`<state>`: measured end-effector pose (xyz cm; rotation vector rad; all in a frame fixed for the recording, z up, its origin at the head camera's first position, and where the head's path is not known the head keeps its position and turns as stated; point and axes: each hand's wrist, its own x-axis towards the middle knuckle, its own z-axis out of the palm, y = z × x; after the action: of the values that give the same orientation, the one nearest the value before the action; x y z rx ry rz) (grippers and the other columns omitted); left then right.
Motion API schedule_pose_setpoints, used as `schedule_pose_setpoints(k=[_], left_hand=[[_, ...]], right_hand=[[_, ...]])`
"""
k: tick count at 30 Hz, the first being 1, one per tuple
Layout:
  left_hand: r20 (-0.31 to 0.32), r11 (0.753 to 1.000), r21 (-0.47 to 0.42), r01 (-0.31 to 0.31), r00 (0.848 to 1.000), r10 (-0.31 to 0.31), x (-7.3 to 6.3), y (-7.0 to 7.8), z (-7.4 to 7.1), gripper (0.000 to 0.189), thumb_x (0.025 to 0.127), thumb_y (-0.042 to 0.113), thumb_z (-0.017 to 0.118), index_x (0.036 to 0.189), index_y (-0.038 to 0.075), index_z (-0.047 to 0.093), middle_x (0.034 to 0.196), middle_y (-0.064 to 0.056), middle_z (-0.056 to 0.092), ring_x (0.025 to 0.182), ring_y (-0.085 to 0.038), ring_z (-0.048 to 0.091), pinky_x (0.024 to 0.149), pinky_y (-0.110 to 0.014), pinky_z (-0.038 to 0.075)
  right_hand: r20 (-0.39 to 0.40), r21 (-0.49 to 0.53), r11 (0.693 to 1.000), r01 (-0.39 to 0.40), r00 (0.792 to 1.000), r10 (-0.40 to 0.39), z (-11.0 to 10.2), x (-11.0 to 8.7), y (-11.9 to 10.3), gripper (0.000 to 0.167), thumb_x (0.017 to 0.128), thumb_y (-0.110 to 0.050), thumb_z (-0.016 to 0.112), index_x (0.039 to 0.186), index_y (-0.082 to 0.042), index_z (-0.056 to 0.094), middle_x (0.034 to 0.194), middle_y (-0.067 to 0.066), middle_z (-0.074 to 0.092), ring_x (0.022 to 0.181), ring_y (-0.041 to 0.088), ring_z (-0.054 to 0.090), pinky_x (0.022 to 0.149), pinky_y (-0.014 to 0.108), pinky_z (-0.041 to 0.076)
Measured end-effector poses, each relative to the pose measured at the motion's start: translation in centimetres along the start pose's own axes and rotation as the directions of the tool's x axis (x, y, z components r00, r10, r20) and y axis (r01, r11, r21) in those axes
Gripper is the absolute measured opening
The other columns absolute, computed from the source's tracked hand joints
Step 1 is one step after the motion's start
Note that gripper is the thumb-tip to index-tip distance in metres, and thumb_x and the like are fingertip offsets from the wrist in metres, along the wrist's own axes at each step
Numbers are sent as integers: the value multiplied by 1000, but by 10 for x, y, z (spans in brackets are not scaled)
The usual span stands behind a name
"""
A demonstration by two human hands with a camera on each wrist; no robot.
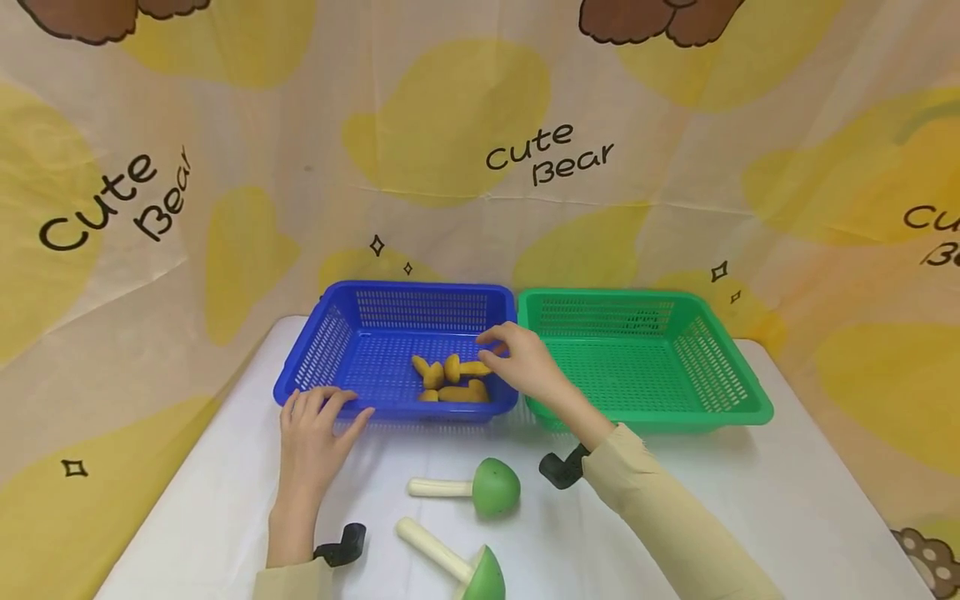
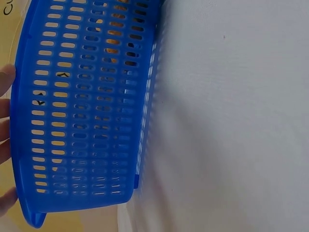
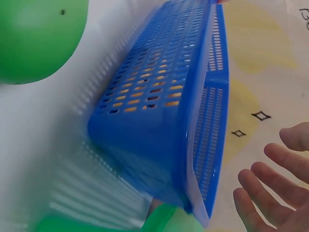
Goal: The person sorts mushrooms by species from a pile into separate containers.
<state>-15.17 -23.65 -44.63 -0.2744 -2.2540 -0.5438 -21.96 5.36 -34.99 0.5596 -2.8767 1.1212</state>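
My left hand (image 1: 309,442) rests at the front left rim of a blue plastic basket (image 1: 393,408). In the left wrist view, its fingers (image 2: 4,130) lie along that rim. Several small yellow-brown toy mushrooms (image 1: 467,392) lie on the basket floor, towards its right side. Over the basket's right end hovers my right hand (image 1: 527,362), partly in front of one mushroom's stem. The right wrist view shows spread, relaxed fingers (image 3: 270,188) with nothing between them, apart from the basket wall.
A green plastic basket (image 1: 675,419) stands directly right of the blue one. Two mushrooms with green caps and pale stems, one nearer the baskets (image 1: 496,487) and one at the front (image 1: 483,577), lie on the white table (image 1: 187,533). Behind hangs a patterned cloth (image 1: 450,125).
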Motion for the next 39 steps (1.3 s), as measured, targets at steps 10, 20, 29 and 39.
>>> schedule_pose_setpoints(k=[10, 20, 29, 39], left_hand=[[-41, 993, -67, -97, 995, 94, 6, 14, -1, 25, 71, 15, 79, 91, 3, 69, 90, -14, 64, 90, -35, 59, 85, -51, 44], [54, 963, -58, -265, 962, 268, 3, 37, 5, 25, 82, 24, 72, 99, 6, 69, 89, -8, 64, 85, -28, 60, 79, -45, 49], [92, 927, -74, -368, 923, 374, -1, 60, 8, 30, 91, 35, 58, 105, 10, 68, 93, -6, 65, 87, -27, 61, 79, -45, 51], [269, 886, -153, -437, 845, 463, -9, 85, 22, 40, 80, 36, 72, 112, 15, 67, 97, 4, 63, 86, -13, 57, 75, -31, 51]], right_hand=[[-68, 109, 994, 14, 998, -6, -22, -31, 13, 24, 94, -20, 61, 116, -13, 66, 118, 9, 65, 103, 23, 63, 87, 36, 55], [-160, 105, 993, 51, 987, -34, -38, -65, 28, 26, 93, -20, 62, 117, -15, 66, 115, 6, 66, 102, 20, 65, 90, 40, 54], [-269, 58, 994, 96, 960, -77, -45, -94, 45, 26, 92, -18, 64, 118, -19, 65, 115, -3, 65, 103, 15, 63, 90, 40, 53], [-378, -26, 992, 122, 917, -123, -41, -124, 68, 29, 91, -15, 65, 120, -17, 65, 120, -1, 64, 111, 19, 61, 90, 43, 50]])
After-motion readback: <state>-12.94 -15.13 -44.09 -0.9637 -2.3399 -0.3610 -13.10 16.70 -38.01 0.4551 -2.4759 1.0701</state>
